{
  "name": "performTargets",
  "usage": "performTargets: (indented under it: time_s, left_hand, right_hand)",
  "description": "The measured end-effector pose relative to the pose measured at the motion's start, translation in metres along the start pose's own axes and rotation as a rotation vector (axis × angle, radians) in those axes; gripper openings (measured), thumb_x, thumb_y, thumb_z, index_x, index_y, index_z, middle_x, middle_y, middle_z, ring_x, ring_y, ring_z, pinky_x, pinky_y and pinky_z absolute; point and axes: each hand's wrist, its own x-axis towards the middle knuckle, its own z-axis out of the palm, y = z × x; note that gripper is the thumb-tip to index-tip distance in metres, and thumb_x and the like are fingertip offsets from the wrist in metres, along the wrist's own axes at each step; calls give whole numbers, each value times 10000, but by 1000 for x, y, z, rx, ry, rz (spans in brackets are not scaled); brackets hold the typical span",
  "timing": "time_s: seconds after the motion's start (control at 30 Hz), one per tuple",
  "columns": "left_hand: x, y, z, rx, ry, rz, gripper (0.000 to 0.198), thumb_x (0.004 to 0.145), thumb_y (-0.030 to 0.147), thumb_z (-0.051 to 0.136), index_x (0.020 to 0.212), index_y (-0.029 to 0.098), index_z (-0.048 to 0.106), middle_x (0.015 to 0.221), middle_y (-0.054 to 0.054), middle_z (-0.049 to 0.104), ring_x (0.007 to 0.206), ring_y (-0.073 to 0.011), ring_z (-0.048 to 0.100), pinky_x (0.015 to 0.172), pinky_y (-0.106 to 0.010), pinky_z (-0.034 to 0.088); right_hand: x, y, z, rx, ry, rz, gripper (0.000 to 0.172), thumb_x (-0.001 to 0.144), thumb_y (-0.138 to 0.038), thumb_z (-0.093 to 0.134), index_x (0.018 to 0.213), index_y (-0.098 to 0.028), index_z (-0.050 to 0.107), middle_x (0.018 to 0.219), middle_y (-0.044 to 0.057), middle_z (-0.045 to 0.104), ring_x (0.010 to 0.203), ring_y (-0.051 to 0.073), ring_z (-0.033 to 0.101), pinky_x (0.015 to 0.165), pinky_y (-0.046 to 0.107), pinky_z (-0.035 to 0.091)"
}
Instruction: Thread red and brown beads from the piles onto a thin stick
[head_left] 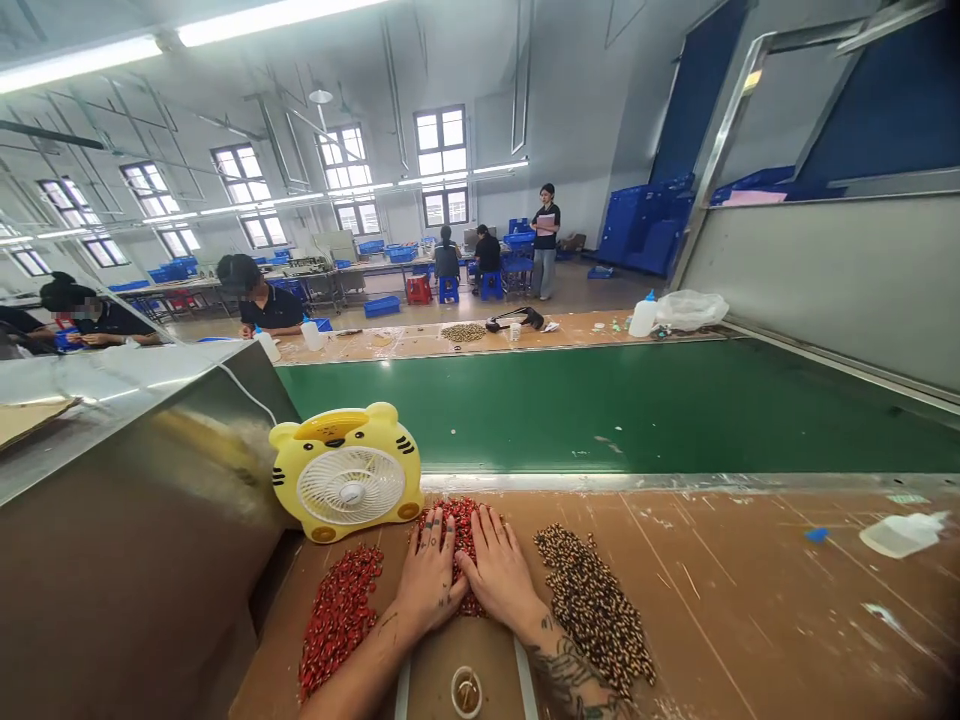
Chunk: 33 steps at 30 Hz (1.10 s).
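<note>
My left hand (433,572) and my right hand (496,567) lie flat, fingers stretched forward, over a middle pile of small red pieces (465,525). The thumbs come close together above the pile, and the palms hide part of it. Left of my left hand is a second heap of red pieces (341,610). To the right of my right hand spreads a heap of small black-and-tan pieces (592,600). A small white cup (466,692) with something brownish in it stands between my forearms, on a brown board (450,655) with pale edges.
A yellow animal-faced fan (349,475) stands just beyond my left hand, beside a metal housing (150,480). A green conveyor belt (525,410) runs past the brown table. A squeeze bottle (900,535) lies at the right near a blue cap (817,535). Several people are farther back.
</note>
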Motion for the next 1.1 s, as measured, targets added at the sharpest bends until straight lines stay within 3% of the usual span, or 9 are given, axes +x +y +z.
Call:
performTargets:
  time_s: [0.27, 0.73, 1.1]
  left_hand:
    - [-2, -5, 8, -45, 20, -10, 794, 893, 492, 313, 1546, 62, 172, 1629, -137, 88, 1507, -307, 55, 1199, -498, 73]
    - [-6, -7, -1, -147, 56, 43, 780, 874, 451, 317, 1531, 40, 232, 1616, -151, 180, 1502, -316, 103, 1200, -513, 57]
    - [-13, -1, -6, -174, 79, 7, 747, 875, 416, 321, 1527, 56, 263, 1614, -152, 196, 1497, -314, 134, 1194, -519, 82]
  right_hand:
    - [7, 0, 21, -87, 15, -5, 661, 1011, -491, 232, 1531, -84, 273, 1607, 103, 166, 1487, 285, 154, 1204, 459, 142]
    - [7, -9, 14, -136, -23, 8, 654, 1020, -530, 181, 1549, -145, 178, 1620, 61, 134, 1495, 241, 126, 1203, 462, 119]
    - [1, -16, 5, -101, 0, -2, 615, 1015, -556, 211, 1536, -232, 254, 1613, 44, 184, 1493, 235, 136, 1197, 492, 118]
